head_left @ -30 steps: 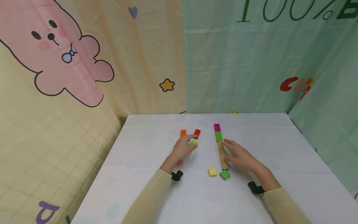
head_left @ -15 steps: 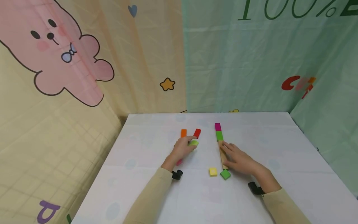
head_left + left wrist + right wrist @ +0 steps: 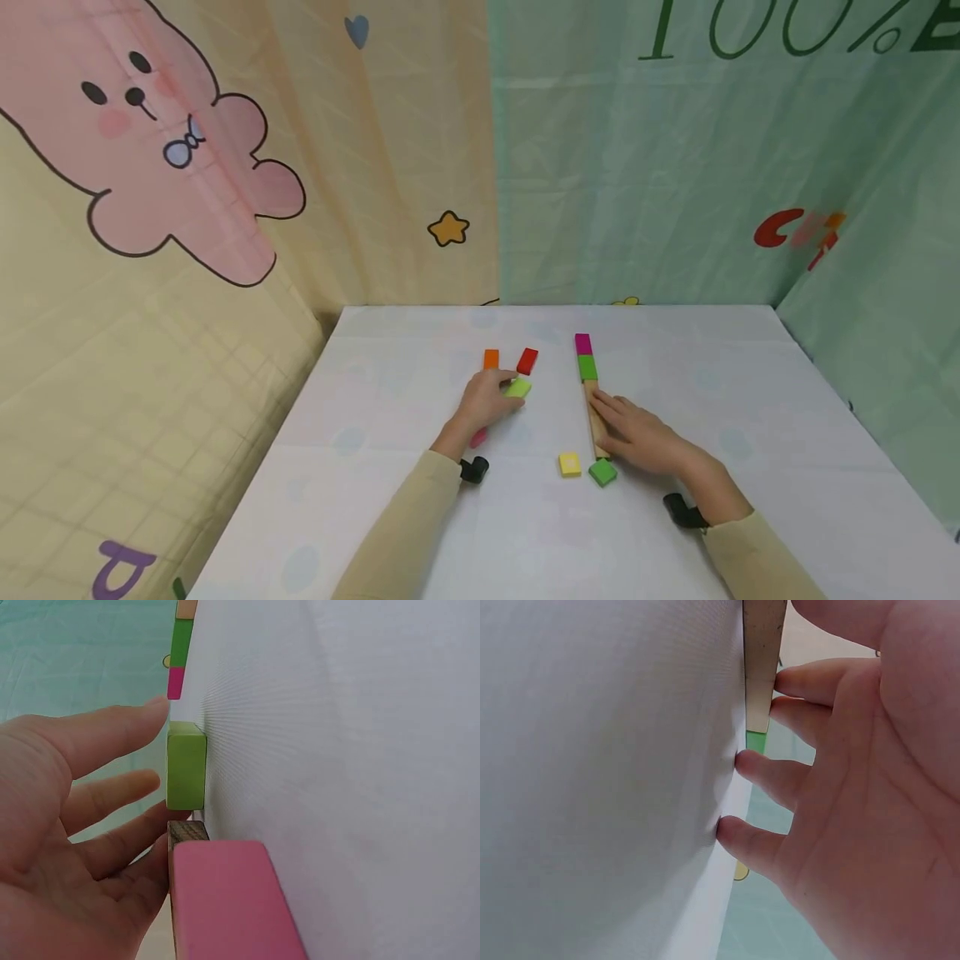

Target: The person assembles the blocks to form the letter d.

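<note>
On the table, the left hand [image 3: 486,400] is spread around a lime green block [image 3: 519,388], thumb and forefinger on either side. In the left wrist view its relaxed fingers [image 3: 142,784] are beside the lime block [image 3: 186,771]; whether they touch it is unclear. A pink block [image 3: 229,900] and a dark wooden piece [image 3: 189,831] lie nearer. The right hand [image 3: 645,437] rests along the right side of a long wooden strip [image 3: 592,408]. Two fingertips [image 3: 784,681] touch the strip [image 3: 761,667] in the right wrist view, and two others press the tabletop.
Beyond the left hand lie an orange block [image 3: 491,359] and a red block [image 3: 527,361]. Green [image 3: 587,367] and magenta [image 3: 583,344] blocks line up past the strip's far end. Yellow [image 3: 570,465] and green [image 3: 603,472] blocks lie near its close end.
The right hand has come down onto the wooden strip, its fingers straightening along it. The left hand has shifted slightly towards the person, staying around the lime block.
</note>
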Available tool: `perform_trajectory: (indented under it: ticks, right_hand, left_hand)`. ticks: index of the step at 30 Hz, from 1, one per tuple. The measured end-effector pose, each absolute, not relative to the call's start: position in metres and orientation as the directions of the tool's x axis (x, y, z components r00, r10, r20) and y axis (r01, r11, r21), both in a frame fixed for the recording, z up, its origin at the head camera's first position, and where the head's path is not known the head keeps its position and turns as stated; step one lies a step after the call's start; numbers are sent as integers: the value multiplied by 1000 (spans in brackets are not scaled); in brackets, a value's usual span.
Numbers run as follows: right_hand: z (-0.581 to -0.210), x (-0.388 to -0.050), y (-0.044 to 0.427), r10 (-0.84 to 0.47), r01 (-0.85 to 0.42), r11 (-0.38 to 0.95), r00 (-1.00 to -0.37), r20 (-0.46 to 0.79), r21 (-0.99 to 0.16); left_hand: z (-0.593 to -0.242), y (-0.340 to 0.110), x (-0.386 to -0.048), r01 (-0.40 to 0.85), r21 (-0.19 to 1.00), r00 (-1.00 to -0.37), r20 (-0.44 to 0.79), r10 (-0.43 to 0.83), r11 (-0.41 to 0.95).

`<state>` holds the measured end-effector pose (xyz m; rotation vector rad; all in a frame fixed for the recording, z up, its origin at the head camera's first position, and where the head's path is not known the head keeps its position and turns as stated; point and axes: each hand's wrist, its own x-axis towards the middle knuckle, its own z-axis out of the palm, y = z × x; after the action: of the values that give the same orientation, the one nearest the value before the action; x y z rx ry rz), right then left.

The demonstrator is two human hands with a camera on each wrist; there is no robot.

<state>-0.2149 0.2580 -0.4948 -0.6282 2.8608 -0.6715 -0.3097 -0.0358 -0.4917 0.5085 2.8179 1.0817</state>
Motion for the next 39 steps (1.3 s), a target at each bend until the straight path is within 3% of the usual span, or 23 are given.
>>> perform_trajectory:
  ticks: [12,39]
  right_hand:
    - [-497,-212,258,-433,-377,806,-901,-22,-456]
    - [-498,-212,259,-437,-389,803,-900,-3,-452]
  left_hand:
    - [-494,-31,-311,271,582,-954,53,297,767]
    - [-494,-36,-316,340,646,-918,68,392,683]
